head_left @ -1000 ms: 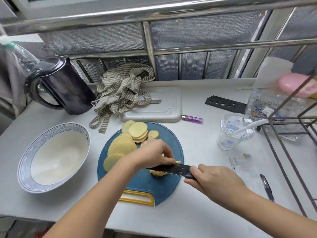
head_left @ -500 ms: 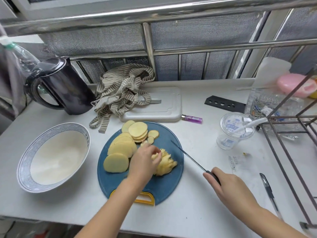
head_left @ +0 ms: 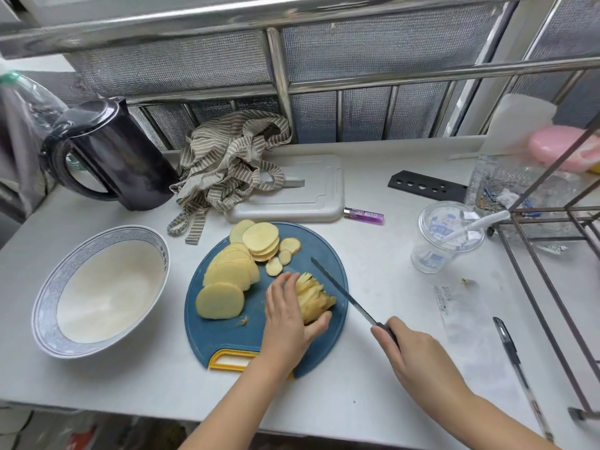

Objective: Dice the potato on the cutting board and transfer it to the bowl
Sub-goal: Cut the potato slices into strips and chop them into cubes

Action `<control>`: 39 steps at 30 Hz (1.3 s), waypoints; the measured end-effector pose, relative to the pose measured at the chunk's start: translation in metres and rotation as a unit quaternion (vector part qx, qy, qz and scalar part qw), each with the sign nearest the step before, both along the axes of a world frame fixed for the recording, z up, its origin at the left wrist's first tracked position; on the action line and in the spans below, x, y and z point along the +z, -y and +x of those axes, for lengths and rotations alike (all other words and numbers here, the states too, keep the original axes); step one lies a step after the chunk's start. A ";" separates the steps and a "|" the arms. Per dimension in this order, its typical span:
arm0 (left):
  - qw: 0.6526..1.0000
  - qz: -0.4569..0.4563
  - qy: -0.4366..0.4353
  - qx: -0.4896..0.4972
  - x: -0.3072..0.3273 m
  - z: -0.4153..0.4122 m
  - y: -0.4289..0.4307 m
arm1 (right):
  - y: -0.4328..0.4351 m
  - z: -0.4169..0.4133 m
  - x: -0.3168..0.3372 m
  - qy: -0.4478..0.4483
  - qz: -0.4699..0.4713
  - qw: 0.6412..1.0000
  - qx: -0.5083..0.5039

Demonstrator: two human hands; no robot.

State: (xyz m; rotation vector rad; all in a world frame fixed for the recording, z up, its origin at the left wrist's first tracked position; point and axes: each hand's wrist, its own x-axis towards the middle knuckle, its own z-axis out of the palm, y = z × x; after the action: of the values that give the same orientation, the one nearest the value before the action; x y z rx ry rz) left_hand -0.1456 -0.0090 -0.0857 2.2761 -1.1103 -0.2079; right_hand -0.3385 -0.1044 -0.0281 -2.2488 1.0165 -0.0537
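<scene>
Head view: the left hand (head_left: 285,316) clasps the cut potato pile (head_left: 313,295) between fingers and thumb on the blue cutting board (head_left: 227,336), the right hand (head_left: 418,355) grips the knife (head_left: 341,290) just beside it, and the bowl (head_left: 45,297) stands left on the surface (head_left: 156,378).

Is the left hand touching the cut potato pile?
Touching. Head view shows the left hand cupped around the cut potato pile, thumb pressed on its near end.

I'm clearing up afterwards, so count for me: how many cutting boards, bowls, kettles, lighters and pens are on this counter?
Cutting boards: 2, the blue round board and the grey rectangular board
Bowl: 1
Kettle: 1
Lighter: 1
Pen: 1
Total: 6
</scene>
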 end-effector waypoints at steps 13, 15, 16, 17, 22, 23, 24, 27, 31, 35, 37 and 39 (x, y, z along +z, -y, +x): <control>0.999 -0.015 0.030 0.030 -0.017 -0.008 0.009 | -0.018 0.019 -0.010 -0.067 -0.064 0.995 0.047; 0.998 -0.010 0.051 0.031 -0.019 -0.009 0.011 | -0.018 0.017 -0.012 -0.088 -0.052 0.993 0.064; 0.998 -0.007 0.057 0.033 -0.022 -0.008 0.012 | -0.018 0.018 -0.014 -0.083 -0.052 0.993 0.065; 0.997 -0.004 0.063 0.035 -0.022 -0.008 0.012 | -0.017 0.019 -0.018 -0.063 -0.082 0.992 0.065; 0.996 0.007 0.088 0.026 -0.023 -0.005 0.013 | -0.002 0.023 -0.016 -0.028 0.055 0.997 0.038; 0.995 0.012 0.092 0.025 -0.023 -0.004 0.014 | 0.000 0.023 -0.015 -0.027 0.064 0.997 0.040; 0.995 0.016 0.096 0.024 -0.024 -0.003 0.013 | 0.002 0.024 -0.014 -0.029 0.068 0.996 0.040; 0.995 0.020 0.098 0.019 -0.026 -0.002 0.013 | 0.003 0.025 -0.012 -0.039 0.063 0.996 0.049; 0.994 0.005 0.104 0.015 -0.029 0.000 0.014 | 0.006 0.029 -0.016 -0.049 0.070 0.995 0.060; 0.993 -0.005 0.116 0.015 -0.031 0.001 0.015 | 0.011 0.032 -0.019 -0.054 0.078 0.993 0.071; 0.992 -0.007 0.124 0.014 -0.032 0.002 0.015 | 0.012 0.033 -0.020 -0.055 0.082 0.992 0.076; 0.992 -0.009 0.125 0.015 -0.032 0.002 0.015 | 0.011 0.033 -0.020 -0.054 0.083 0.992 0.082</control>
State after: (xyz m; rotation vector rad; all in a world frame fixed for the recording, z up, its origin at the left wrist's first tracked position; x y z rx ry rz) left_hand -0.1440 -0.0241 -0.1178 2.3481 -1.1958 0.1027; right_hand -0.3056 -0.1154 -0.0478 -2.1919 0.8543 0.2188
